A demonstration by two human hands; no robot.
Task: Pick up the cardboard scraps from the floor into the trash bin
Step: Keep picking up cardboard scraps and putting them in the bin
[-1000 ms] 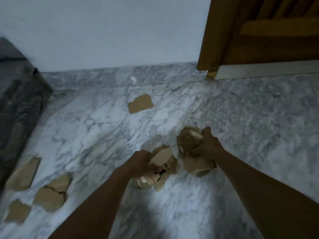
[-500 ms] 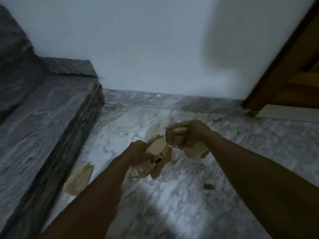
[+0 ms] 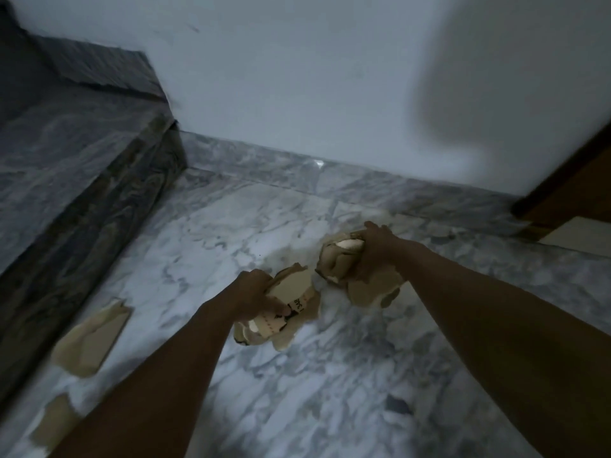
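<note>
Marble floor (image 3: 330,391) below, each outstretched hand clutches crumpled cardboard scraps (image 3: 291,312).

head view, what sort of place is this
Likely indoors in a home, by a stair: a marble floor, a dark stone step on the left, a white wall and a wooden door at the right.

Dim, bluish light; motion-blurred edges, soft shadow on the wall (image 3: 330,77), wide-angle bending.

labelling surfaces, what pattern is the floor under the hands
The floor is white marble with grey veins, seen best in the head view.
</note>
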